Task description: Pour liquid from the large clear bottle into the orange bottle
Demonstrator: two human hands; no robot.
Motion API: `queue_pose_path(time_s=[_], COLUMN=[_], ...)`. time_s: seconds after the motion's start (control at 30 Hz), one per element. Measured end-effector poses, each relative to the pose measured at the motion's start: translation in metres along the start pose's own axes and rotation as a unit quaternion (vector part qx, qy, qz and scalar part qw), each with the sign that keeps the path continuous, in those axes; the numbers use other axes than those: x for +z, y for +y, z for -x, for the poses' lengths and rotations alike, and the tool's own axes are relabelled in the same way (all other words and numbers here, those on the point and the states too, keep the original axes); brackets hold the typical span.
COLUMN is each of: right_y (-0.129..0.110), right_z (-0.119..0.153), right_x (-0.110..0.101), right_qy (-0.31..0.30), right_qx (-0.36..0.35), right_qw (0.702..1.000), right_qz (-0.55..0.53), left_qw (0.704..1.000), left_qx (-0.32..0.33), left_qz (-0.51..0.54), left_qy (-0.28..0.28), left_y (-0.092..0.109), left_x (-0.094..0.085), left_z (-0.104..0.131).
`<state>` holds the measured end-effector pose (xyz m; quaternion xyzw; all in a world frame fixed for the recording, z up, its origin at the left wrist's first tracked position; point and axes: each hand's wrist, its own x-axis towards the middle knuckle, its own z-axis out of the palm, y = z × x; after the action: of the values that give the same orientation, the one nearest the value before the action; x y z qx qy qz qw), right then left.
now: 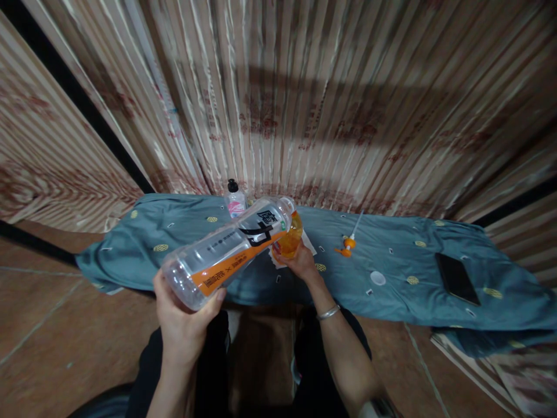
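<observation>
My left hand is wrapped round the base of a large clear plastic bottle with an orange and black label. The bottle is tilted, with its uncapped-looking mouth up and to the right, over a smaller orange bottle. My right hand grips that orange bottle, which stands on or just above a white tissue. Whether liquid runs between them I cannot tell. An orange pump head with a clear tube lies on the cloth to the right of my right hand.
A blue-green patterned cloth covers the narrow table. A small clear bottle with a black cap stands at the back. A white round disc and a black phone lie to the right. A striped curtain hangs behind.
</observation>
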<state>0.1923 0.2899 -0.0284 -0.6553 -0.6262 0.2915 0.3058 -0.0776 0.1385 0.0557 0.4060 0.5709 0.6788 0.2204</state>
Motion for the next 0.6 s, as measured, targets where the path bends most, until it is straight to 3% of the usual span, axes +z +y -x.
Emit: queue_pose_path(time_s=[0.13,0.4,0.6], right_y=[0.0031,0.0093,0.0064], right_z=[-0.0012,-0.0031,-0.0022], right_x=[0.0012,0.0036,0.0026], right_qy=[0.0,0.005,0.002], right_qx=[-0.004,-0.012,-0.011], right_qw=[1.0,1.0,1.0], right_qz=[-0.003,-0.009,-0.01], left_qw=[1.0,0.999,1.0], left_qx=[-0.021,0.025,-0.011], left_qz=[0.003,-0.021,0.003], left_qy=[0.004,-0.008,0.01], left_y=[0.0042,0.0017,0.0072], left_x=[0.0025,0.0005,0.0071], left_z=[0.0013,-0.0015,0.0038])
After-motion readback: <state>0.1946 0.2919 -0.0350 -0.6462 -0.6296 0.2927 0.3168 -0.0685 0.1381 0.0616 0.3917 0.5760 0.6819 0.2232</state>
